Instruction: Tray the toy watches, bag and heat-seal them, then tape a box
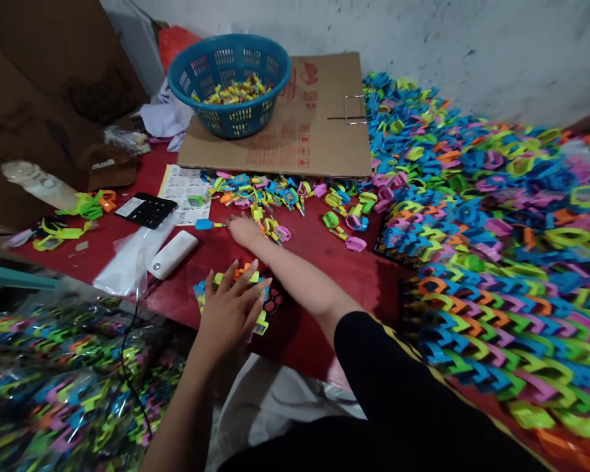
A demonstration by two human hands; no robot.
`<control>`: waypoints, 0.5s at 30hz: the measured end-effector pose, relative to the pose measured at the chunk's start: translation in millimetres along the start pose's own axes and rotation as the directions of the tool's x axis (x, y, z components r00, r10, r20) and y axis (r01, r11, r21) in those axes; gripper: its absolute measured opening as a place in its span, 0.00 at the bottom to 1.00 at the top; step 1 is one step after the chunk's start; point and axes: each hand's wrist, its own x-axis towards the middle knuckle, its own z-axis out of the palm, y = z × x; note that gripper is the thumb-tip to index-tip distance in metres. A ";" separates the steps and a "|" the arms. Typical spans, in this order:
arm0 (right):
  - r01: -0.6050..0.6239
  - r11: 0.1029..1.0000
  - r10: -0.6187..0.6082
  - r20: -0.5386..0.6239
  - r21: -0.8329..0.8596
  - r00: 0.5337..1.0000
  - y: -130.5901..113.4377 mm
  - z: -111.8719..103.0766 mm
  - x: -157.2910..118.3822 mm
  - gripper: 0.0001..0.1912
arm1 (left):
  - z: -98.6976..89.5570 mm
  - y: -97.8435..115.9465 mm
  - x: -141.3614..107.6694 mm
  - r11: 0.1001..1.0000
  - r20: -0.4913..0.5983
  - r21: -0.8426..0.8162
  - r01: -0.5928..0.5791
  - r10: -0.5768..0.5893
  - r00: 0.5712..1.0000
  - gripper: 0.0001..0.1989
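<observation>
My left hand (233, 305) lies with its fingers spread over a cluster of yellow, orange and blue plastic pieces (260, 322). These sit on a black holder (275, 298) with hexagonal holes, partly hidden by the hand and my right forearm. Farther forward, my right hand (244, 231) has its fingers curled at the narrow metallic end of a blue plastic piece (204, 224), which points left. Its fingertips are small and blurred. Just beyond and beside that hand is a loose pile of watch-shaped pieces (275, 193), some with metallic tips.
A blue basket (229, 121) of small yellow parts stands on a cardboard box (324, 137). Rows and heaps of coloured pieces (491, 314) fill the right side. On the left are a white device (173, 254), a black card (146, 210) and a bottle (39, 183). Bagged pieces (78, 393) lie below.
</observation>
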 end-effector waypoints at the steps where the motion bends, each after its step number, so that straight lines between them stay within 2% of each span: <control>1: -0.023 1.000 0.023 0.001 -0.010 1.000 8.3 0.3 -11.4 0.22 | 0.2 0.5 0.3 1.000 -0.001 -0.003 0.000 0.000 1.000 0.24; 5: -0.100 0.995 0.101 -0.044 0.026 0.994 46.6 -4.9 -73.7 0.18 | 1.3 2.1 3.4 1.000 -0.015 -0.009 0.009 -0.009 1.000 0.24; 9: -0.127 0.992 0.129 -0.081 0.021 0.988 79.5 -10.1 -155.2 0.15 | 0.7 2.2 6.2 1.000 0.001 0.000 0.005 -0.005 1.000 0.24; 12: -0.211 0.977 0.211 -0.118 0.014 0.970 85.3 -13.7 -212.6 0.13 | 0.4 5.9 7.9 1.000 0.014 0.002 0.004 -0.004 1.000 0.24; 15: -0.303 0.953 0.302 -0.170 0.021 0.938 73.8 -18.7 -244.0 0.16 | 0.7 15.7 11.1 1.000 0.034 0.005 0.007 -0.007 0.999 0.24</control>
